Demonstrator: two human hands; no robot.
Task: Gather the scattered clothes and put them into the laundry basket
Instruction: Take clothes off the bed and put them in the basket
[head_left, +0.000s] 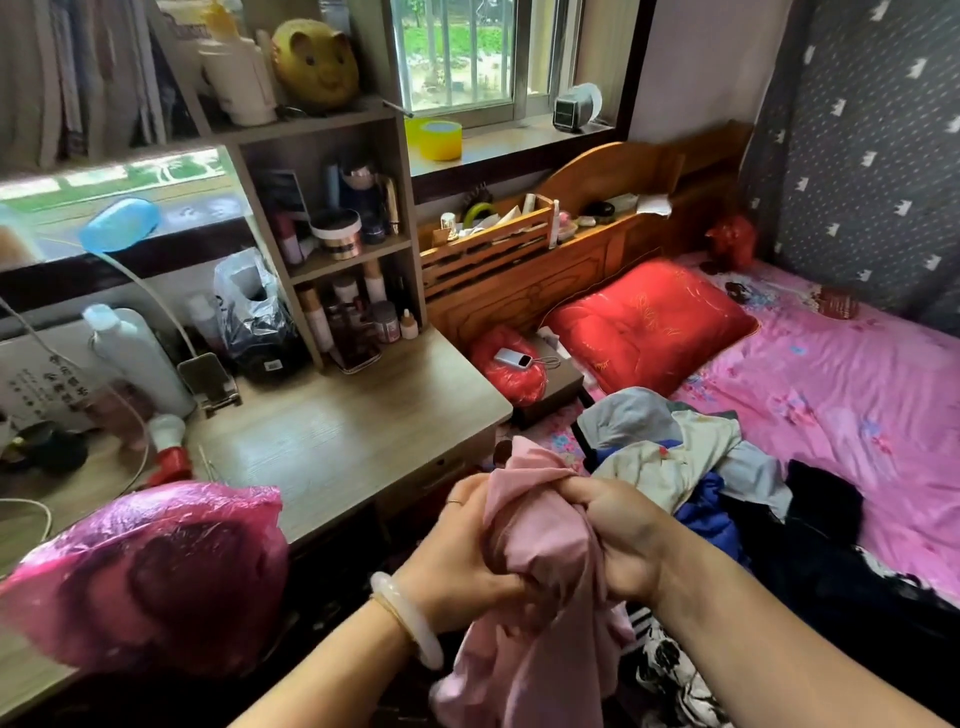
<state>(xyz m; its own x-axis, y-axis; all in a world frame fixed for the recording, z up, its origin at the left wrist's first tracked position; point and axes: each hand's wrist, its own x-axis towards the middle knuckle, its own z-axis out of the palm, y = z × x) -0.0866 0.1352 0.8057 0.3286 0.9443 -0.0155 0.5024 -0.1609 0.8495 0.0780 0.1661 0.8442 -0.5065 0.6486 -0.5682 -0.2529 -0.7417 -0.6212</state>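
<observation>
My left hand (457, 551) and right hand (618, 540) both clutch the bunched pink garment (540, 613) (its loose end hangs down below my wrists), held beside the desk (353, 431), just short of the clothes pile (691, 467) on the bed (857, 374).

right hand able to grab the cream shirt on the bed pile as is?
Probably not yet: the right hand, like the left hand, grips the pink garment. The cream shirt lies uncovered just beyond it, atop the pile.
</observation>
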